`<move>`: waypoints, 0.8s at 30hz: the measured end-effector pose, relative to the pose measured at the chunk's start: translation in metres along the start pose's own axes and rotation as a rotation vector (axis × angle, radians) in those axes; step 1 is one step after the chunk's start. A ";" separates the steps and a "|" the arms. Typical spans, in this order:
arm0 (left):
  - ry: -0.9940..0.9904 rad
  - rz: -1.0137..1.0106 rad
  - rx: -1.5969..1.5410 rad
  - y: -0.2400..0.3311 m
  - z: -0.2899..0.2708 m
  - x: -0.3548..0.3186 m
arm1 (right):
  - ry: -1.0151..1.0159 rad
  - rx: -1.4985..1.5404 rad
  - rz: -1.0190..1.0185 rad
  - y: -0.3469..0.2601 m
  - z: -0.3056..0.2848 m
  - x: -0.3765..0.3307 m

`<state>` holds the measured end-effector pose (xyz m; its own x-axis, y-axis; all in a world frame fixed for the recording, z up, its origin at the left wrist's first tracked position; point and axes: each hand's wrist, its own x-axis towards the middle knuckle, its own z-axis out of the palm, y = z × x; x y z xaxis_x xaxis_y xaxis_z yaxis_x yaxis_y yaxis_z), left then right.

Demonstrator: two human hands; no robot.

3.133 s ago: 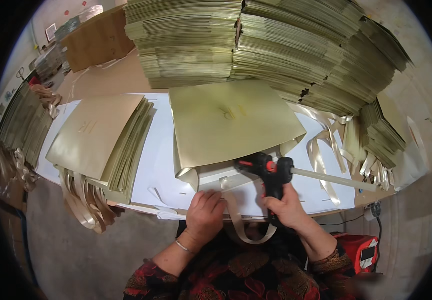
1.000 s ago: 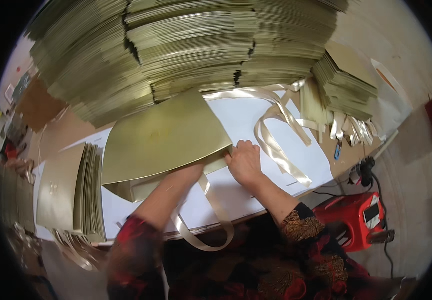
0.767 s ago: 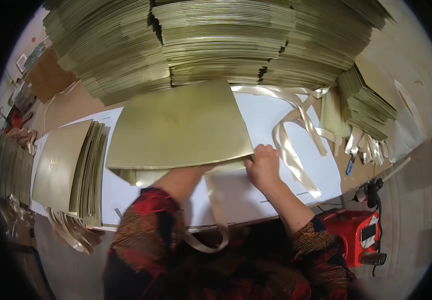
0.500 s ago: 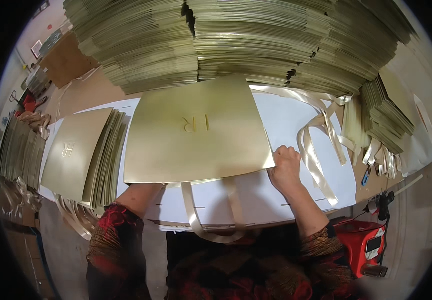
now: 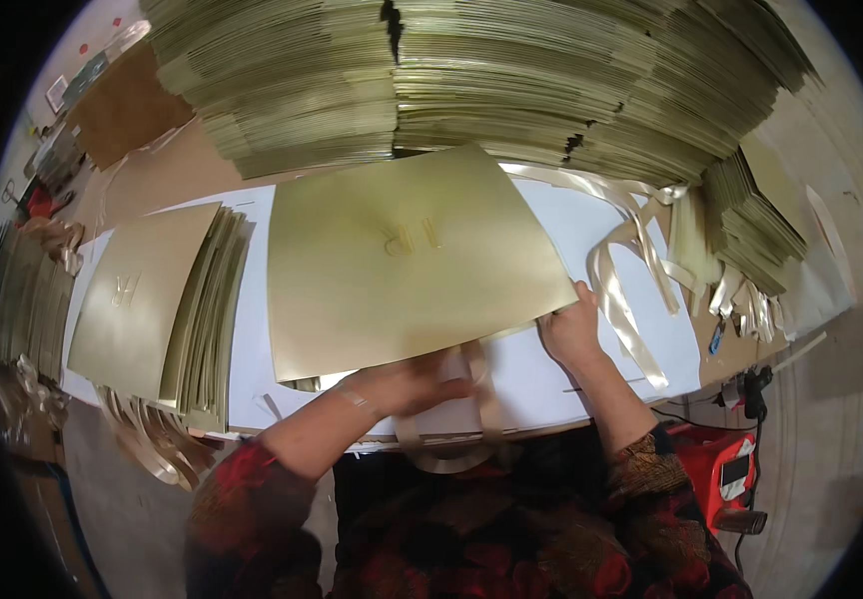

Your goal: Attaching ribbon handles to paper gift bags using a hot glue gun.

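A flat gold paper gift bag (image 5: 412,270) with an embossed mark lies tilted before me, its mouth edge facing me. A cream ribbon handle (image 5: 486,399) hangs from that edge over the table's front. My right hand (image 5: 571,324) holds the bag's near right corner, thumb at the edge and the other fingers partly hidden beneath. Just at the near edge, by the ribbon, is my left hand (image 5: 417,384); its fingers are blurred and partly under the bag, so their grip is unclear.
Finished-looking gold bags (image 5: 142,299) stand in a row at the left. Tall stacks of gold bags (image 5: 511,90) wall off the back. Loose cream ribbons (image 5: 616,299) lie at the right, near a blue cutter (image 5: 716,337). White sheeting (image 5: 666,349) covers the table; a red stool-like object (image 5: 716,464) stands below.
My left hand has come out from beneath the bag and moved right along its near edge to the ribbon. The bag has turned, its near right corner now higher than the left.
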<state>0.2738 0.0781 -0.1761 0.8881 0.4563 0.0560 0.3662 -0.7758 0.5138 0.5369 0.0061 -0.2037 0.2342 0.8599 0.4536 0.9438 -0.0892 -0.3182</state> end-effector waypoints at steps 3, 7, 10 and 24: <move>-0.112 -0.186 0.067 0.009 -0.026 -0.047 | 0.073 -0.036 -0.034 0.005 0.007 -0.004; -0.080 -0.290 0.197 0.011 -0.041 -0.102 | 0.058 -0.013 -0.018 0.004 0.005 -0.005; 0.016 -0.139 0.495 0.001 -0.041 -0.125 | -0.012 -0.102 -0.062 0.003 -0.007 -0.005; 0.435 -0.327 -0.604 0.076 -0.013 0.008 | -0.594 -0.211 0.507 0.093 -0.162 -0.061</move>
<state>0.3048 0.0283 -0.1258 0.5287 0.8443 0.0869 0.2648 -0.2614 0.9282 0.6485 -0.1358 -0.1264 0.5389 0.8073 -0.2406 0.7939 -0.5822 -0.1755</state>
